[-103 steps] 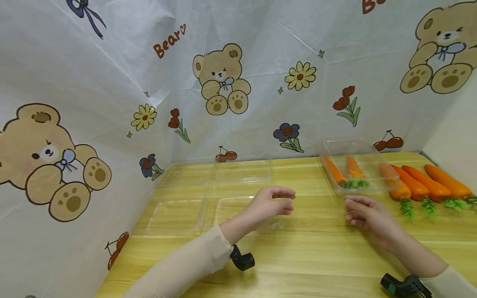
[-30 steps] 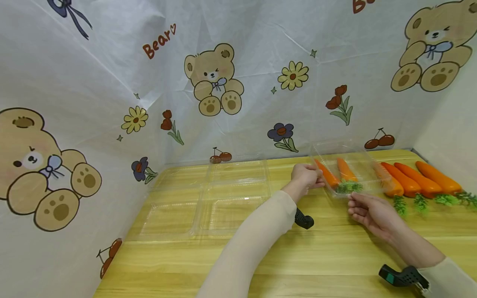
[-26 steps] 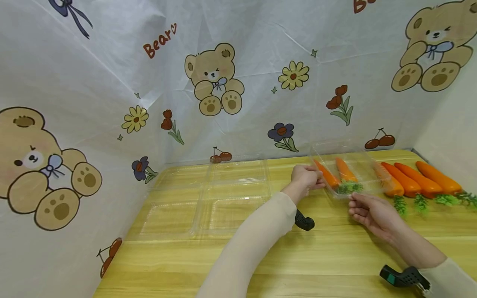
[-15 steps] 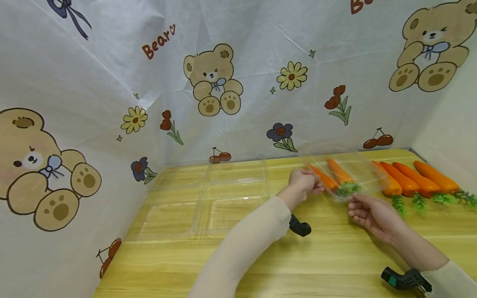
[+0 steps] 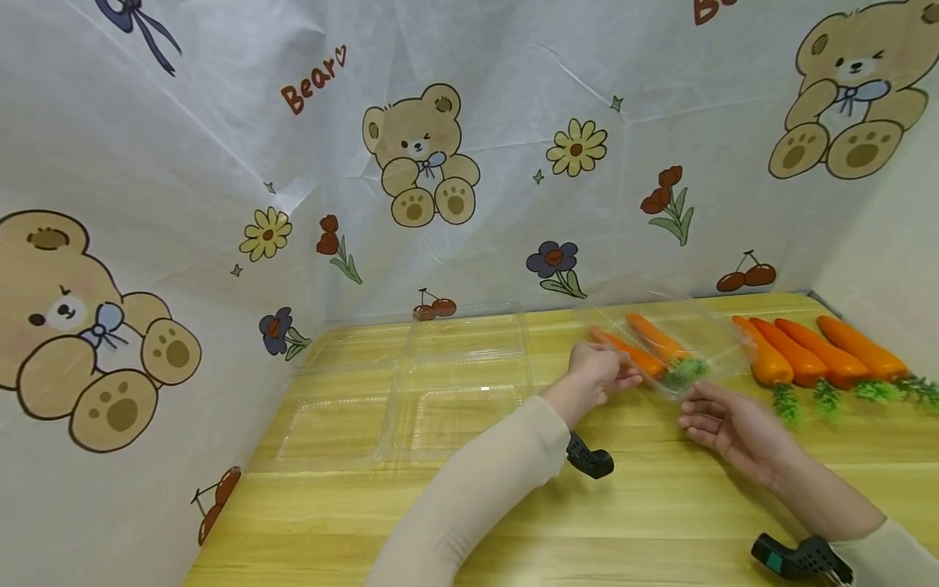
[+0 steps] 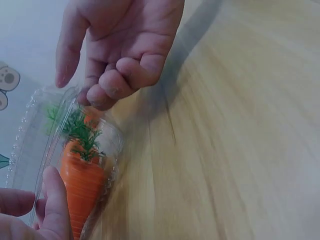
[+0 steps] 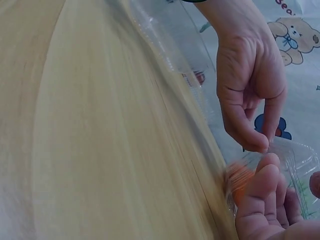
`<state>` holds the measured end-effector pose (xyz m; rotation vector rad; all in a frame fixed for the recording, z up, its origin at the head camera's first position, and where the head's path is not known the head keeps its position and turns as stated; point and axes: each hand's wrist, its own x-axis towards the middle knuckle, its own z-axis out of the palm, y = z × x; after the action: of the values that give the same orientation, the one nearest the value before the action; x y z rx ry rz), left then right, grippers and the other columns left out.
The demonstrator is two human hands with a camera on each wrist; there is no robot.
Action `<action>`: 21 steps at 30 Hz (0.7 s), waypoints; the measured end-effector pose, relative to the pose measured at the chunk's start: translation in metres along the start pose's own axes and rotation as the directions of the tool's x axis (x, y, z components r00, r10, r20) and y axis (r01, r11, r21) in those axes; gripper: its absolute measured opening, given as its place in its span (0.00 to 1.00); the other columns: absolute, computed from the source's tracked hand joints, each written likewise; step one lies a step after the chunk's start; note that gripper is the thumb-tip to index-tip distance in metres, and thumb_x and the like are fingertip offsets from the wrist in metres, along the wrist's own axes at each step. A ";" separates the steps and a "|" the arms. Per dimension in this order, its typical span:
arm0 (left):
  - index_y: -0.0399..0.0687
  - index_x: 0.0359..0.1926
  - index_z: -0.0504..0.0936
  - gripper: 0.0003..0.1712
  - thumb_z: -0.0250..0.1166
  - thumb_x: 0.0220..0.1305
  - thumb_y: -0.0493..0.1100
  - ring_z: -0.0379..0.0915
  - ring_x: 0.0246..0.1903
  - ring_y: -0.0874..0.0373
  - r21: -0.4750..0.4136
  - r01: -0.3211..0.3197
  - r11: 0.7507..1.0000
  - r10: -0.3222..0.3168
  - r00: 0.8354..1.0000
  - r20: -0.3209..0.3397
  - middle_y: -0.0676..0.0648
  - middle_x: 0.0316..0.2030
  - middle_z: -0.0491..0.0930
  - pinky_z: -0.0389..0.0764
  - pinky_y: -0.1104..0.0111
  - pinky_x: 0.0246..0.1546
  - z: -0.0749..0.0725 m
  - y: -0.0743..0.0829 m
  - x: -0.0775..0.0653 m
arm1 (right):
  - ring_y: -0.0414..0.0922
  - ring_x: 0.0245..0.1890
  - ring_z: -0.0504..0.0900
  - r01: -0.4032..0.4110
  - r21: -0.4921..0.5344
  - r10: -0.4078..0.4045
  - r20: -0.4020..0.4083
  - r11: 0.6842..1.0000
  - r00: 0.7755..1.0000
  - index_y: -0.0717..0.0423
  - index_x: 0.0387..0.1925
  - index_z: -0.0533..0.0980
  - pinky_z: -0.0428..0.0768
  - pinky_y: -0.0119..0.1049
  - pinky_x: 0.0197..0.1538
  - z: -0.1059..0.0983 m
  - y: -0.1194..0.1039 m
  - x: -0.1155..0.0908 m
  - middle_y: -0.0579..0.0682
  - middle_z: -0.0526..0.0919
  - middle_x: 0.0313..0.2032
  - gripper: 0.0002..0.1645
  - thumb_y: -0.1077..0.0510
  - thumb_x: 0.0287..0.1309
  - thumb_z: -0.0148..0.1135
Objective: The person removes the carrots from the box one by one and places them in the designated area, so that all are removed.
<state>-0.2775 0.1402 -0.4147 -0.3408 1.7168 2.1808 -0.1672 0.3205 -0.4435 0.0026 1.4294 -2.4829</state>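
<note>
A transparent plastic box (image 5: 715, 322) stands at the back right of the table, turned askew and tilted. Inside it lie two orange toy carrots (image 5: 655, 336) with green leafy tops. My left hand (image 5: 592, 373) pinches the box's left rim between thumb and fingers; the left wrist view shows that rim (image 6: 50, 142) in the grip. At the near corner my right hand (image 5: 737, 428) pinches the edge with thumb and forefinger, its other fingers curled. In the right wrist view, the box (image 7: 300, 155) is partly hidden behind the right hand (image 7: 265, 200).
Several more orange carrots (image 5: 827, 359) lie in a row at the right, leafy tops toward me. Transparent plastic trays (image 5: 469, 387) stand side by side at the left on the wooden table (image 5: 631, 522). A bear-printed sheet (image 5: 506, 204) hangs behind the table.
My left hand has reached right to the box and taken its rim. The box has since shifted left and turned, its carrots with it. The right hand has stayed at the near corner.
</note>
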 end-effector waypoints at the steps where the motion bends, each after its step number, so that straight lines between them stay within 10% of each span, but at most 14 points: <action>1: 0.40 0.32 0.78 0.09 0.66 0.63 0.25 0.79 0.20 0.53 -0.007 -0.001 1.000 0.001 1.000 -0.001 0.36 0.26 0.82 0.91 0.61 0.33 0.001 0.000 -0.001 | 0.47 0.41 0.88 0.000 0.000 0.000 0.004 1.000 1.000 0.53 0.45 0.81 0.89 0.37 0.48 0.000 0.000 0.000 0.50 0.86 0.40 0.20 0.54 0.83 0.42; 10: 0.44 0.29 0.71 0.15 0.63 0.65 0.23 0.79 0.20 0.53 -0.069 -0.003 0.998 0.003 1.000 0.000 0.38 0.25 0.79 0.91 0.61 0.33 0.004 -0.009 -0.009 | 0.46 0.42 0.89 -0.017 -0.031 0.017 0.013 0.999 1.000 0.51 0.46 0.81 0.89 0.36 0.49 0.002 0.003 -0.003 0.49 0.86 0.41 0.20 0.56 0.83 0.41; 21: 0.40 0.64 0.70 0.28 0.59 0.66 0.22 0.82 0.25 0.51 -0.156 0.023 0.987 -0.028 0.999 -0.026 0.36 0.34 0.79 0.91 0.62 0.35 0.008 -0.019 -0.029 | 0.44 0.38 0.89 -0.036 -0.092 0.031 -0.058 0.995 0.998 0.47 0.43 0.83 0.90 0.36 0.46 0.000 0.003 -0.007 0.49 0.86 0.37 0.20 0.53 0.82 0.43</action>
<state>-0.2429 0.1485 -0.4178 -0.4327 1.5505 2.3079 -0.1596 0.3207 -0.4455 0.0785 1.5534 -2.4053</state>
